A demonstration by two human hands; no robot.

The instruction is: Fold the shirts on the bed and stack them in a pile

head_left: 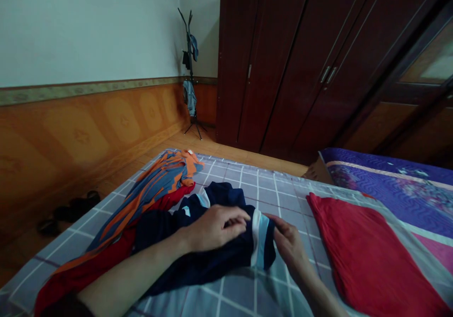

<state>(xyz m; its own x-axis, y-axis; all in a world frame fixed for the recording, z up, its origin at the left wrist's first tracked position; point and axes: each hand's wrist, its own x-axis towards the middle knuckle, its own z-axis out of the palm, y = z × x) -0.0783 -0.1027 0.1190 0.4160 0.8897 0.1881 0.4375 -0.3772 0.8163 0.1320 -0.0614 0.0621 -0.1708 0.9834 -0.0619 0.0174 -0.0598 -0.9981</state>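
Observation:
A navy garment (198, 265) with white and light blue bands lies bunched on the grey checked bedding (276, 189). My left hand (221, 225) rests over its middle, fingers curled with thumb and fingertips close together; whether cloth is pinched there is hidden. At the banded end, my right hand (285, 234) grips the navy edge between thumb and fingers. An orange and blue striped garment (155, 185) and a red cloth (123, 248) lie on the left. A flat red garment (368, 246) lies at the right.
A second bed with a purple floral cover (389, 180) stands at the right. Dark wardrobes (276, 71) line the back, beside a coat stand (191, 62) holding a cap and clothes. Dark shoes (71, 211) are on the floor at the left.

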